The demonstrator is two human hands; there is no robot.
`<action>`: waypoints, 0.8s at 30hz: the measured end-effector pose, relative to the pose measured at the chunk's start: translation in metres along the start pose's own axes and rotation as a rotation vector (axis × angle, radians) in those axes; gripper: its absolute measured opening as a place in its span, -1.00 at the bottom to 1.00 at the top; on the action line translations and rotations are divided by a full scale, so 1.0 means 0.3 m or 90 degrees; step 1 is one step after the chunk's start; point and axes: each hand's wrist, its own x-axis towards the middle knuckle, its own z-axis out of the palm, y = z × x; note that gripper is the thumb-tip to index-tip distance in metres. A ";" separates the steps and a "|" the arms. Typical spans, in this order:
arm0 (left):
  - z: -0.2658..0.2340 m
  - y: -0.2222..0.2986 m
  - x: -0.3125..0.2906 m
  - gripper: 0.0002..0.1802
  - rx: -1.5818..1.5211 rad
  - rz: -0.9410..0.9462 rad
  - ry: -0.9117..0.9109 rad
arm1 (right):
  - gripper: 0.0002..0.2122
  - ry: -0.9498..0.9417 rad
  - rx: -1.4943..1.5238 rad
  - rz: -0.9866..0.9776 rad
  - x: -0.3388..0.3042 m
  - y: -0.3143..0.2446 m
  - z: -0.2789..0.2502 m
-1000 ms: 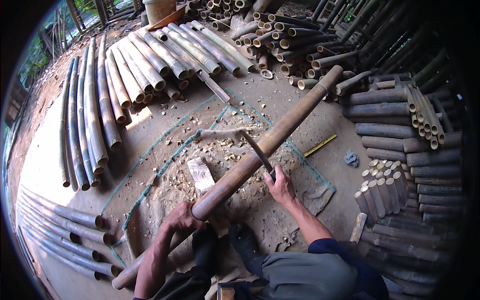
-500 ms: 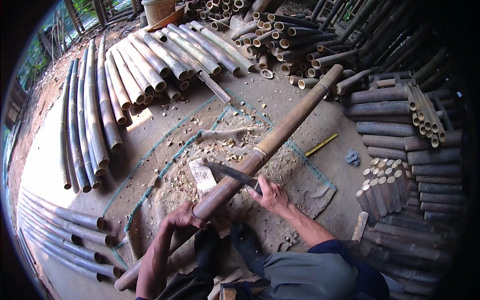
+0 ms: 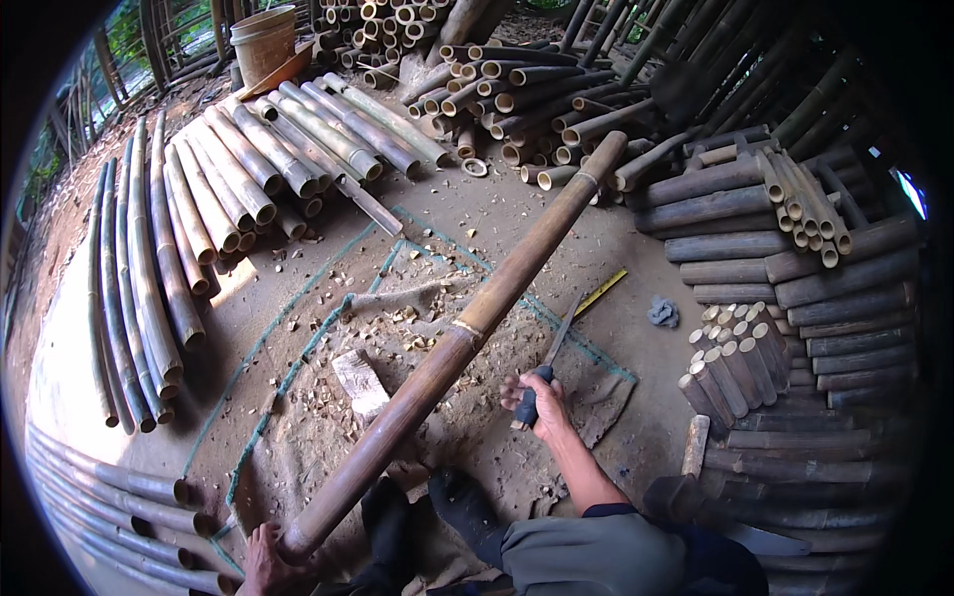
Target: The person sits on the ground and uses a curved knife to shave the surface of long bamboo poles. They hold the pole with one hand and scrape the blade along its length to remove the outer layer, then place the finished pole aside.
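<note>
A long brown bamboo pole [image 3: 437, 372] slants across the middle, its far end up to the right. At its near lower end my left hand [image 3: 266, 562] is closed against the pole, partly cut off by the dark rim. My right hand [image 3: 545, 407], right of the pole, grips a knife [image 3: 560, 336] by its dark handle, blade pointing away and up. Between the pole and the green-edged sacking [image 3: 260, 437] lies a pale wooden block [image 3: 360, 385]. Behind the blade rests a yellow measuring strip [image 3: 602, 294].
Bamboo poles [image 3: 149, 288] lie in rows at the left. Cut bamboo tubes [image 3: 556, 89] are heaped at the back, with more stacked lengths [image 3: 720, 214] at the right. A bucket [image 3: 263, 48] stands at the far left. A grey-blue cloth [image 3: 663, 312] and wood chips [image 3: 427, 328] litter the ground.
My left hand has slid down to the pole's near end. The knife has left the pole's surface, swinging right and turning blade-away. The view has shifted rightward.
</note>
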 end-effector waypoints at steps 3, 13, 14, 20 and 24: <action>0.064 -0.094 -0.047 -0.07 0.044 -0.085 0.020 | -0.73 -0.041 0.070 0.041 0.000 0.080 0.122; 0.131 -0.107 -0.009 -0.13 0.092 -0.123 0.077 | -0.73 -0.100 0.111 0.091 0.042 0.065 0.294; 0.138 -0.096 -0.018 -0.14 0.092 -0.121 0.084 | -0.72 -0.101 0.108 0.069 0.042 0.051 0.299; 0.157 0.072 0.032 -0.17 0.110 -0.009 0.202 | -0.68 -0.091 0.127 -0.088 0.128 -0.197 0.319; 0.057 0.458 0.210 -0.32 0.018 0.130 0.213 | -0.70 -0.051 0.172 -0.231 0.172 -0.365 0.251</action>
